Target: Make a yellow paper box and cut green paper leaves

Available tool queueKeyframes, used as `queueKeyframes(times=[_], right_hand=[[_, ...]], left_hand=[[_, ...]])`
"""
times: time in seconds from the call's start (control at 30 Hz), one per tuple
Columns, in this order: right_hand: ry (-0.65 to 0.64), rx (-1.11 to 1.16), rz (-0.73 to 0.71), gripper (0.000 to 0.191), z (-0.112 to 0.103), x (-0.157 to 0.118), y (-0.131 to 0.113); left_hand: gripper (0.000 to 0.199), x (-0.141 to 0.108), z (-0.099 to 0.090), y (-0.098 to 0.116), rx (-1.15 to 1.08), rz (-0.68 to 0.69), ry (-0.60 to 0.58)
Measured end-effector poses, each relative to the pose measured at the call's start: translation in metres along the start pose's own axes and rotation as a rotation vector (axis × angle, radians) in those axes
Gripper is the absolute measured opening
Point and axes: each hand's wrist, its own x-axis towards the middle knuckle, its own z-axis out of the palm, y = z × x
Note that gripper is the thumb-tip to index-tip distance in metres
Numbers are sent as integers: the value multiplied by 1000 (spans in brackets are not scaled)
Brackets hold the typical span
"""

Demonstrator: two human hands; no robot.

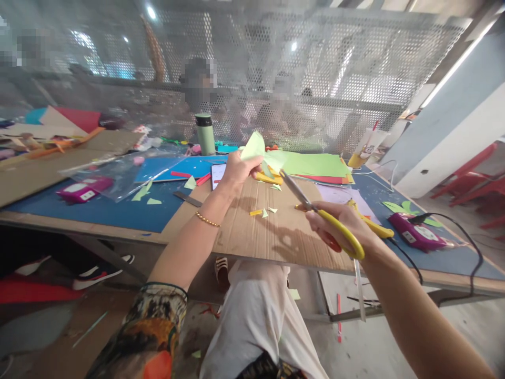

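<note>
My left hand [240, 167] pinches a piece of light green paper [254, 146] above the far part of a cardboard sheet [236, 231]. My right hand [342, 223] grips a pair of scissors [296, 190] with yellow handles, and its blades point up and left toward the paper. Whether the blades touch the paper I cannot tell. Small green paper scraps [265, 212] and a short yellow strip [255, 212] lie on the cardboard under my hands.
Behind the hands lie green paper sheets [315, 164], a phone [217, 175] and a green bottle [205, 134]. A yellow glue gun [374, 226] and a purple box with a cable [418, 231] are at right. Another purple box [84, 189] sits left, and a drink cup [366, 147] stands far right.
</note>
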Motion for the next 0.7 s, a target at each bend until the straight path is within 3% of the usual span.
queueKeyframes(times=[0.1, 0.2, 0.33, 0.5, 0.7], right_hand=[[127, -156, -91, 73, -21, 9, 10], [205, -568, -130, 49, -31, 28, 15], [70, -983, -68, 32, -24, 54, 13], [-126, -1041, -188, 39, -1, 82, 8], [-184, -1146, -222, 15, 6, 100, 2]], left_hand=[[23, 0, -1, -1, 62, 17, -44], [20, -2, -2, -3, 95, 30, -140], [22, -3, -9, -4, 125, 34, -303], [32, -5, -16, -3, 179, 0, -407], [32, -9, -18, 1, 198, -20, -498]])
